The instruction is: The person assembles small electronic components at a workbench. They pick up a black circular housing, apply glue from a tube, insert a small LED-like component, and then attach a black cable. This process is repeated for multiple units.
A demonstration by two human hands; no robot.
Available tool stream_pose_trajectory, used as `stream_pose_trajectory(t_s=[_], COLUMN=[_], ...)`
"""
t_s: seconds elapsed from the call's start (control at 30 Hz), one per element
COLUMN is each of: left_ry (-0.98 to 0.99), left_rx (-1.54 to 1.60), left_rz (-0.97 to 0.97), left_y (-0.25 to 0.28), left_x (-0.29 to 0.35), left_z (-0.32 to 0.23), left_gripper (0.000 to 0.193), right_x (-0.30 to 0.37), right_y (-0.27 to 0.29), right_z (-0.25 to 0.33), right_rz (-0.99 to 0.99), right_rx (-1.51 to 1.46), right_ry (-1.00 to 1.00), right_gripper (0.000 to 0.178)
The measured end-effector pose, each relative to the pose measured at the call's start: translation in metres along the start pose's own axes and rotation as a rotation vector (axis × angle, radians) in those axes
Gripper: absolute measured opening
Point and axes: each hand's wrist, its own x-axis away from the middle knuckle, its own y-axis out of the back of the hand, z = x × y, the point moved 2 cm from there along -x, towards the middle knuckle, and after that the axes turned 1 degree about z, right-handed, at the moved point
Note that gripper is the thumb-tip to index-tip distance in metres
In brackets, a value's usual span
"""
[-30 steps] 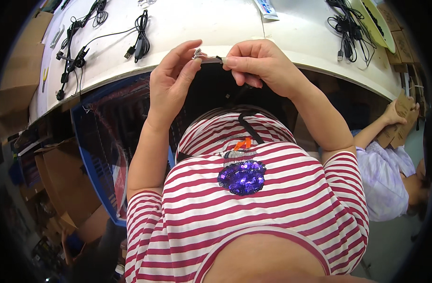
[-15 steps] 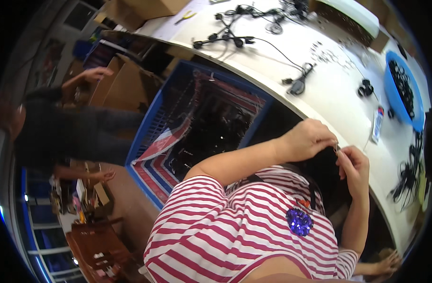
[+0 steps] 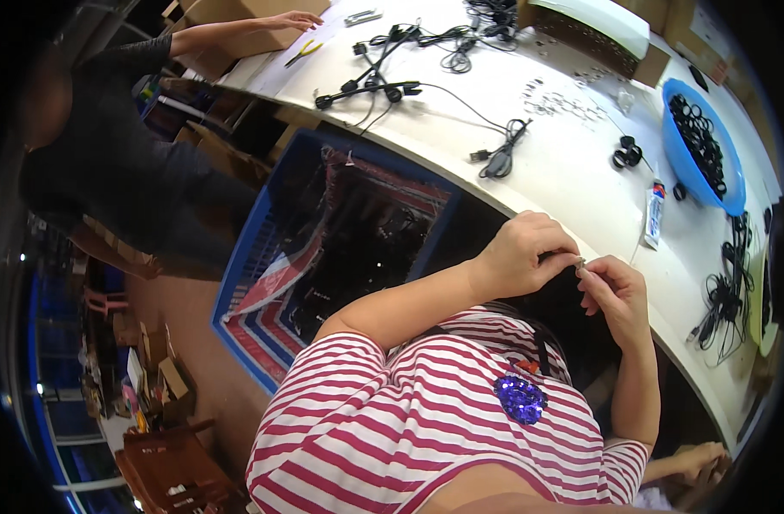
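Note:
In front of my chest, near the table's edge, both hands meet at a small, pale, metal-looking piece [image 3: 580, 263]. My left hand [image 3: 526, 254] is closed, pinching the piece between thumb and forefinger. From the other side, my right hand [image 3: 616, 293] pinches it too, its other fingers curled. The fingertips hide most of the piece, so its exact kind cannot be made out. On the white table [image 3: 572, 176] beyond lie scattered small pale rings [image 3: 563, 101] and a black cable with a plug [image 3: 500, 154].
A blue basin [image 3: 733, 193] holds black rings; a glue-like tube [image 3: 655, 214] lies nearby. Black cables [image 3: 719, 300] lie at right. Below the table's edge stands a blue crate [image 3: 238, 295] with a striped lining. A co-worker [image 3: 135, 146] reaches toward pliers [image 3: 304, 53]; another person's hand [image 3: 700, 461] shows lower right.
My view has shifted slightly, and my hands stay pinched together at the small piece. The co-worker's arm has moved up from beside a carton to over the table's far left end.

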Motion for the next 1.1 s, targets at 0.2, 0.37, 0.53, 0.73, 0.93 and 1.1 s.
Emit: stream_pose_trajectory(t_s=[0.2,0.37,0.53,0.73,0.93,1.1], left_ry=[-0.015,0.173,0.462,0.595,0.619,0.674], left_rx=[-0.007,0.028,0.314,0.491,0.548,0.649], left_rz=[0.072,0.132,0.227,0.304,0.347,0.393], left_y=[-0.011,-0.013,-0.027,-0.026,-0.028,-0.028], left_x=[-0.008,0.004,0.003,0.004,0.006,0.006], left_z=[0.000,0.002,0.012,0.016,0.013,0.016], left_gripper=[0.008,0.007,0.012,0.015,0.017,0.016], right_x=[0.009,0.010,0.009,0.009,0.010,0.008], right_y=[0.010,0.011,0.021,0.022,0.020,0.019], right_z=[0.000,-0.001,-0.016,-0.016,-0.017,-0.019], right_rz=[-0.029,0.022,0.014,-0.024,0.003,0.011], right_rx=[0.085,0.157,0.078,0.060,0.036,-0.008], right_ry=[-0.047,0.031,0.041,0.071,0.090,0.086], right_gripper=[0.011,0.018,0.017,0.017,0.017,0.018])
